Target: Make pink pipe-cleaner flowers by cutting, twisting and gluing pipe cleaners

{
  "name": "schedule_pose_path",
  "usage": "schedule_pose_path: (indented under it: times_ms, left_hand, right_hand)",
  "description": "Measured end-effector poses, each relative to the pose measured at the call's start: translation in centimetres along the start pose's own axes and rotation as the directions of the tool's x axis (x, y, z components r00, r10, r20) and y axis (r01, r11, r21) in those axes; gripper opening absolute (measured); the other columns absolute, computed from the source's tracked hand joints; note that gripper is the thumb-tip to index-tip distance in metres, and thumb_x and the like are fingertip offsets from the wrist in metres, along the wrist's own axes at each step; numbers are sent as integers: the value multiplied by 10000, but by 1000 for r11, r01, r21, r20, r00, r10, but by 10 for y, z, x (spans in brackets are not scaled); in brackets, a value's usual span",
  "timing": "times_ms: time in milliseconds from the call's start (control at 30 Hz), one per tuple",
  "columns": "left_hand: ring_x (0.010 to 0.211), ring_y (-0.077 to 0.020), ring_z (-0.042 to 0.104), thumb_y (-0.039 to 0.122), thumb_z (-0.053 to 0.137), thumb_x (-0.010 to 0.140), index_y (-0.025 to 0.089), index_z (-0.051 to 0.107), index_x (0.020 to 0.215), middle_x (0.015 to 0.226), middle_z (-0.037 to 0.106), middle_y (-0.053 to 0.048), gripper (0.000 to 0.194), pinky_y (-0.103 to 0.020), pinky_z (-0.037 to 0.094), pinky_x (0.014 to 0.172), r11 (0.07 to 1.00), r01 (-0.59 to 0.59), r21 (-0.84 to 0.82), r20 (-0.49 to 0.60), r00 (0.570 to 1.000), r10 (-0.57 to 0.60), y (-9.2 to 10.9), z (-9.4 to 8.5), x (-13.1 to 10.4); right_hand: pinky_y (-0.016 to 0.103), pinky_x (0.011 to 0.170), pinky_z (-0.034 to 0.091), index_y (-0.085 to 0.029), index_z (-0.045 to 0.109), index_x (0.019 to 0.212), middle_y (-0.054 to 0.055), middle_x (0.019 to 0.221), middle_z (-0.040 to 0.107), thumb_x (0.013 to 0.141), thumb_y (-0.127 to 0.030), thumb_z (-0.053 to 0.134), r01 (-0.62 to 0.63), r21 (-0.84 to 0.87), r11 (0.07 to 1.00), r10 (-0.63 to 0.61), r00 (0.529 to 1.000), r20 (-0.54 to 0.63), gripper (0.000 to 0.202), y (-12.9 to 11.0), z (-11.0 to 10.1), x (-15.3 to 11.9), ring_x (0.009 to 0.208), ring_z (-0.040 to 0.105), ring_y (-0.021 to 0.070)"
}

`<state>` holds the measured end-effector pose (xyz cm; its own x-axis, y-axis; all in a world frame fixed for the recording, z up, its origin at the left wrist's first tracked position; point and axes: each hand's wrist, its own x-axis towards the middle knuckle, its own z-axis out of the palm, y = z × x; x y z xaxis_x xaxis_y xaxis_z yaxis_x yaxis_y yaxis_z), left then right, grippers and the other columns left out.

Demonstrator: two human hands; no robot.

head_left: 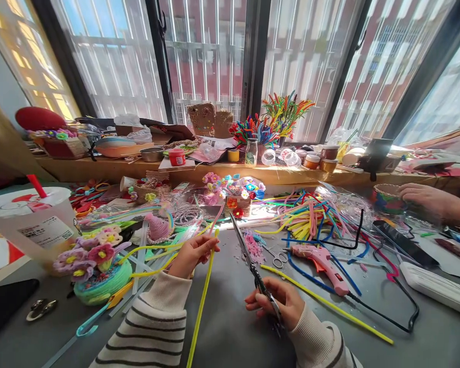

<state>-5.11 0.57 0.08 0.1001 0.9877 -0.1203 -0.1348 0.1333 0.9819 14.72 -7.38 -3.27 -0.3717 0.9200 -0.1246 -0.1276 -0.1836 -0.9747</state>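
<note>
My left hand (194,254) pinches a yellow pipe cleaner (202,301) near its upper end, and the stem hangs down toward the table's front edge. To the right, my right hand (278,301) is wrapped around the handles of a pair of scissors (249,255), whose blades point up and away and look nearly closed. The blades stand apart from the pipe cleaner. On the grey table (237,337), another yellow pipe cleaner (325,304) lies right of my right hand. Pink fuzzy clippings (253,245) are scattered beyond the scissors.
A pink glue gun (324,263) with a black cord lies at right, near small scissors (279,258). Left are a drink cup (30,225) and a green pot of crocheted flowers (99,286). Bundled pipe cleaners (310,220) lie behind. Another person's hand (425,202) touches a decorated pot (387,198).
</note>
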Motion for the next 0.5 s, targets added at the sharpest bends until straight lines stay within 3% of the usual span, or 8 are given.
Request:
schedule_pose_path:
  times_ms: [233, 367, 500]
  left_hand:
    - [393, -14, 388, 253, 656, 522, 114, 626, 689, 572, 583, -19, 219, -155, 280, 403, 986, 165, -16, 209, 965, -158, -1, 3, 18]
    - [388, -11, 373, 239, 658, 521, 119, 638, 692, 564, 575, -13, 210, -152, 266, 392, 982, 184, -40, 236, 957, -170, -3, 0, 16]
    - [361, -10, 333, 256, 664, 506, 120, 632, 644, 535, 575, -19, 197, -156, 207, 348, 984, 175, -24, 244, 956, -164, -5, -1, 14]
  right_hand:
    - [298, 656, 433, -127, 537, 692, 71, 717, 601, 552, -445, 603, 144, -88, 986, -144, 990, 10, 354, -7, -1, 10, 703, 576, 178]
    - [300, 662, 427, -125, 560, 735, 65, 717, 594, 570, -417, 586, 210, -237, 948, -212, 977, 20, 336, -14, -12, 16, 711, 562, 177]
    - [286, 630, 428, -136, 553, 705, 57, 699, 593, 584, -380, 573, 169, -446, 879, -199, 980, -21, 273, -19, -29, 13, 680, 553, 173]
